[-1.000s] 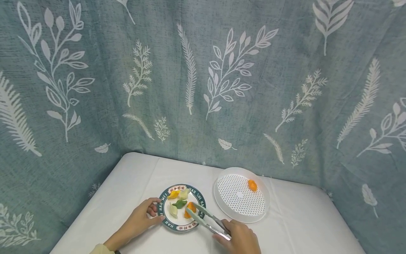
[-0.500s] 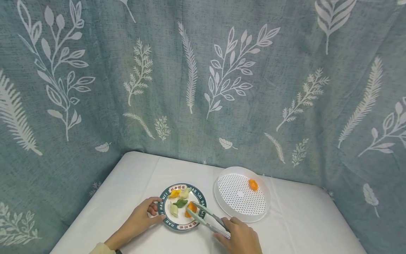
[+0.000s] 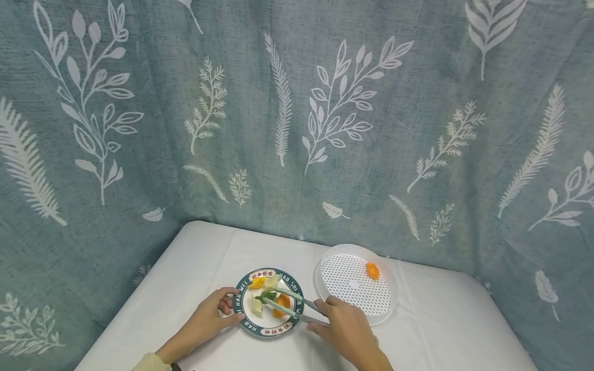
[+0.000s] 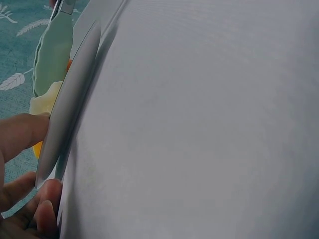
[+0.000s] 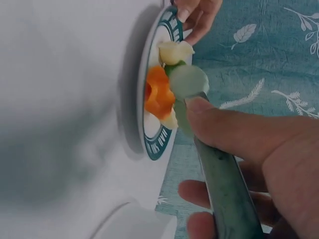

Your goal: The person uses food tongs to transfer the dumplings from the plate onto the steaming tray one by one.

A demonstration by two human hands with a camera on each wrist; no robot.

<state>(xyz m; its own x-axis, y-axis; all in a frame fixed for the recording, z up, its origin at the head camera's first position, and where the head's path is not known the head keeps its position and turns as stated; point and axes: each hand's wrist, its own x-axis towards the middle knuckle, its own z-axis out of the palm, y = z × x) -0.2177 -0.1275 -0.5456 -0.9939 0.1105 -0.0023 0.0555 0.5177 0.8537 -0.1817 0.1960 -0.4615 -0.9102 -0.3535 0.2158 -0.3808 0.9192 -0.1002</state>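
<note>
Tongs (image 3: 297, 313) have shifted from around the orange dumpling (image 3: 282, 300) to the green dumpling (image 3: 266, 296), their pale green tips now at either side of it; whether they touch it is unclear. The right hand (image 3: 350, 330) grips the tongs, thumb pressed along one arm and fingers curled on the other side, with the tong arms spread moderately apart. The left hand (image 3: 211, 314) pinches the left rim of the teal-rimmed plate (image 3: 271, 332), thumb on top and fingertips at the underside. On that plate, the green dumpling sits mid-plate between a pale dumpling (image 3: 257, 306) and the orange one; a second pale dumpling (image 3: 271, 282) and a yellow dumpling (image 3: 257, 283) lie behind. Right of the plate, a white perforated tray (image 3: 345, 250) holds another orange dumpling (image 3: 373, 271).
</note>
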